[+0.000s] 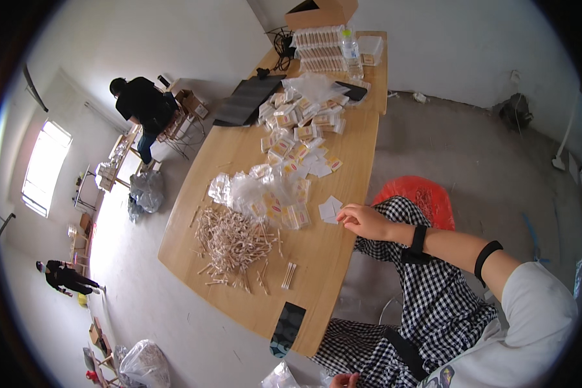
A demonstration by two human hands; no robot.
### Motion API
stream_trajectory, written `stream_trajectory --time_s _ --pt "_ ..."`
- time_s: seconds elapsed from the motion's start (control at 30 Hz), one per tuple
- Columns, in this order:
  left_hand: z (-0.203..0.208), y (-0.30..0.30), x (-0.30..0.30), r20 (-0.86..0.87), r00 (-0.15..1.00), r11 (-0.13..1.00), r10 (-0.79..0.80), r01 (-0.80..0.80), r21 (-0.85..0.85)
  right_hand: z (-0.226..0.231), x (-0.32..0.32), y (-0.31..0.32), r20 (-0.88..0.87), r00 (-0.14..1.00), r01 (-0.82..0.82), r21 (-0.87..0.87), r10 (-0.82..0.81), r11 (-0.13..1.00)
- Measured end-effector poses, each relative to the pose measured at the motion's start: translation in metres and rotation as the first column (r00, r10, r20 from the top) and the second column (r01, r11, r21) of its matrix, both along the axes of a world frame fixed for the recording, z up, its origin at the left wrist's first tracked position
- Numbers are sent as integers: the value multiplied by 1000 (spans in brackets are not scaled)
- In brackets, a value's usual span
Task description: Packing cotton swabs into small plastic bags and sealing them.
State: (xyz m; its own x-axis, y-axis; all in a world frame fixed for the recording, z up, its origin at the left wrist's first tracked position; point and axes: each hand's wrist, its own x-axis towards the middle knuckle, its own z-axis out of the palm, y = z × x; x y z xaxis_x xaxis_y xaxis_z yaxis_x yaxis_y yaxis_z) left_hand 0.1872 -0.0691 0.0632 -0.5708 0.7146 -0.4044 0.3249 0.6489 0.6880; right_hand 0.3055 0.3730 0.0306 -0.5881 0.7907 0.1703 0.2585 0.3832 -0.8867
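My right hand (366,222) is over the table's near edge, its fingers loosely bent and their tips at the edge of some overlapping white cards (330,210). Whether a card is between them is hard to see. Only part of my left hand (344,380) shows at the lower rim, low beside the checkered cloth on my lap; its fingers are mostly cut off. A heap of loose cotton swabs (234,242) covers the table's middle, and a few swabs (289,275) lie side by side nearer me. Clear plastic bags (255,194) lie against the heap.
Small packets with yellow-and-white labels (291,119) are piled farther along the wooden table (194,187). Stacked swab packs (320,48), a bottle (351,52) and a black sheet (249,100) sit beyond. A dark patterned slab (288,328) overhangs one edge. Two people are across the room.
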Motion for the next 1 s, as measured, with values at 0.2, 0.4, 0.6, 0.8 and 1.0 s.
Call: stream_trajectory --time_s 0.2,0.4,0.6,0.8,1.0 --pt "-20 -70 -9 534 840 966 -101 211 -148 9 -41 6 204 969 -174 169 138 970" --pt "-40 -98 12 551 834 1000 -21 5 31 8 -105 37 424 903 -208 299 66 931" --pt "13 -57 11 764 639 854 89 345 -389 -8 -108 31 501 865 -205 317 19 926" --pt "21 -49 20 710 686 905 157 188 -382 -11 -89 54 149 971 153 206 -186 967" --pt "9 -49 12 734 674 923 84 225 -313 -1 -87 72 -162 982 44 -298 -96 954"
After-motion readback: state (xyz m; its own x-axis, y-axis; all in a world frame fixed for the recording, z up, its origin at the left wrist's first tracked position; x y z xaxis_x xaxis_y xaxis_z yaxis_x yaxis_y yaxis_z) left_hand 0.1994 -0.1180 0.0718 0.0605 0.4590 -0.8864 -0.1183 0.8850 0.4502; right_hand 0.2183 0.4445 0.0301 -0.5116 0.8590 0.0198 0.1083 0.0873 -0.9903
